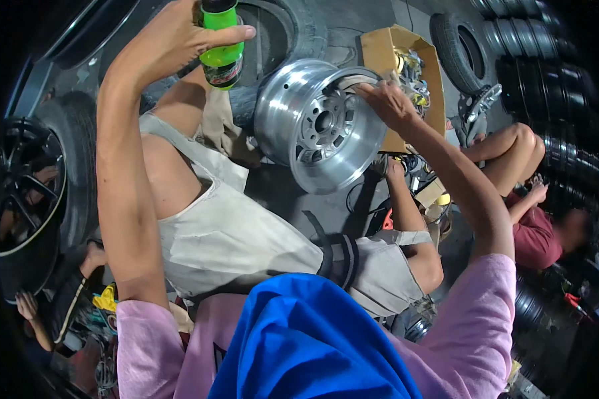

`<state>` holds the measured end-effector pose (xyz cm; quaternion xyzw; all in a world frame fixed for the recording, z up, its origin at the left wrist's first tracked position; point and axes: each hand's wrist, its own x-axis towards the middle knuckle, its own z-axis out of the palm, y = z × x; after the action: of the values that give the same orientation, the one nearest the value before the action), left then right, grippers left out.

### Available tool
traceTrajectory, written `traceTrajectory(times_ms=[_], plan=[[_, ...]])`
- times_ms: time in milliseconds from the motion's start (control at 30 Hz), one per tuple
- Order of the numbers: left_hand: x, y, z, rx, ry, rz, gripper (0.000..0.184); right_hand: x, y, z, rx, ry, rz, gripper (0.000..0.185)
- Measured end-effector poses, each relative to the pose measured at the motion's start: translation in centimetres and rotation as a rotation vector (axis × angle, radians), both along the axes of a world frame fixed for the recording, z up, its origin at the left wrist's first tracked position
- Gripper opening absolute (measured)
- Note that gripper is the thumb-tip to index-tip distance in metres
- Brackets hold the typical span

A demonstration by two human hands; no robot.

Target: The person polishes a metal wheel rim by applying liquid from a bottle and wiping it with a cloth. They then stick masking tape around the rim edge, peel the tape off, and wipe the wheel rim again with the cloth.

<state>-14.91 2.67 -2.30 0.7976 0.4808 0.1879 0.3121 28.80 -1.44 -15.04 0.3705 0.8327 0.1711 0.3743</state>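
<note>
A silver wheel rim (273, 123) stands tilted on the floor in front of my knees, its spoked face turned to the right. At the top of the view, my left hand (203, 36) is wrapped round a bright green bottle (221, 63) with a dark cap and dark label, held above and left of the rim. My right hand (389, 103) is at the rim's upper right edge, its fingers closed on a brownish piece (353, 81), perhaps a cloth or pad, that lies against the inner lip. Part of that piece is hidden by the fingers.
A cardboard box (377, 50) of small parts stands behind the rim, near a tyre (460, 53). At the left is a black spoked wheel (30, 179). Stacked dark rims (546, 86) line the right. One person in red (536, 236) sits at the right; another person's hand (26, 306) shows lower left.
</note>
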Motion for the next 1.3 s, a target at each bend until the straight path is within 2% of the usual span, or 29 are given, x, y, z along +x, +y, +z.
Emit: traceTrajectory(times_ms=[33, 100, 133, 233, 267, 300, 333, 367, 400, 467, 500, 567, 600, 667, 733, 833, 900, 967, 1000, 1100, 1167, 1267, 1300], plan=[[0.1, 0.0, 0.0, 0.003, 0.003, -0.002, 0.047, 1.7, -0.7, -1.3, 0.007, -0.003, -0.006, 0.055], [-0.2, 0.0, 0.0, 0.004, 0.014, 0.007, 0.047, 7.9, -3.5, -8.6, 0.149, 0.759, -0.035, 0.046], [-0.5, 0.1, 0.1, 0.006, 0.023, 0.009, 0.047, 10.8, -6.8, -11.9, 0.23, 0.637, 0.021, 0.047], [-1.4, 0.6, -0.3, 0.009, 0.043, 0.023, 0.047, 6.7, -19.2, -14.2, -0.035, 0.285, -0.321, 0.047], [-1.7, 0.8, -0.6, 0.012, 0.048, 0.03, 0.047, 4.0, -21.9, -16.7, -0.233, 0.427, -0.652, 0.048], [-1.7, 1.0, -0.5, 0.013, 0.055, 0.039, 0.046, -3.1, -20.4, -9.4, -0.532, 0.307, -0.897, 0.056], [-1.6, 1.3, -0.4, 0.013, 0.063, 0.047, 0.045, -6.2, -21.9, -7.9, -0.552, 0.486, -0.916, 0.07], [-1.8, 1.6, -0.4, 0.008, 0.077, 0.08, 0.044, -9.2, -22.6, -5.7, -0.436, 0.792, -0.971, 0.079], [-1.8, 1.9, -0.4, 0.003, 0.091, 0.114, 0.042, -10.2, -22.4, -5.5, -0.469, 0.995, -0.966, 0.07], [-1.4, 1.9, -0.5, -0.009, 0.096, 0.102, 0.042, -11.4, -21.0, -1.9, -0.611, 1.453, -1.125, 0.059], [-0.9, 1.5, -0.3, -0.035, 0.002, 0.097, 0.042, -11.0, -20.6, -0.8, -0.593, 1.481, -1.132, 0.059], [-0.2, 0.8, -0.4, -0.074, -0.138, 0.116, 0.043, -8.6, -20.3, 0.6, -0.888, 2.032, -1.54, 0.049], [0.2, 0.5, -0.1, -0.066, -0.104, 0.137, 0.044, -6.7, -20.7, -1.1, -0.874, 2.127, -1.495, 0.047], [0.7, 0.0, 0.1, -0.019, -0.044, 0.217, 0.047, -3.0, -22.5, -2.0, -0.629, 2.135, -1.53, 0.047], [1.1, 0.2, 0.1, -0.018, -0.036, 0.254, 0.047, -0.5, -24.5, -0.5, -0.561, 2.317, -1.726, 0.048], [2.7, -0.1, -0.5, 0.052, -0.055, 0.235, 0.046, 2.0, -27.2, -0.9, -0.568, 2.568, -1.66, 0.045], [4.0, 0.0, -0.7, 0.023, -0.157, 0.23, 0.042, 2.6, -28.1, -1.6, -0.536, 2.682, -1.598, 0.045], [6.7, -1.7, 1.3, 0.056, -0.183, 0.119, 0.039, 2.8, -27.6, -0.8, -0.366, 2.612, -1.499, 0.044], [8.0, -2.9, 2.5, 0.083, -0.226, 0.056, 0.036, 3.5, -27.9, -0.5, -0.343, 2.642, -1.505, 0.044], [11.8, -6.3, 7.1, 0.038, -0.133, 0.016, 0.03, 5.2, -27.9, 1.6, -0.082, 2.799, -1.576, 0.039], [14.9, -9.0, 8.9, 0.009, -0.122, -0.066, 0.03, 6.5, -27.7, 3.4, 0.07, 2.749, -1.445, 0.035], [20.0, -12.9, 9.2, -0.087, -0.034, -0.273, 0.031, 7.7, -28.3, 5.4, 0.196, 2.748, -1.413, 0.025], [21.7, -14.1, 8.5, -0.157, -0.003, -0.354, 0.032, 8.0, -28.6, 5.4, 0.32, 2.679, -1.314, 0.022]])
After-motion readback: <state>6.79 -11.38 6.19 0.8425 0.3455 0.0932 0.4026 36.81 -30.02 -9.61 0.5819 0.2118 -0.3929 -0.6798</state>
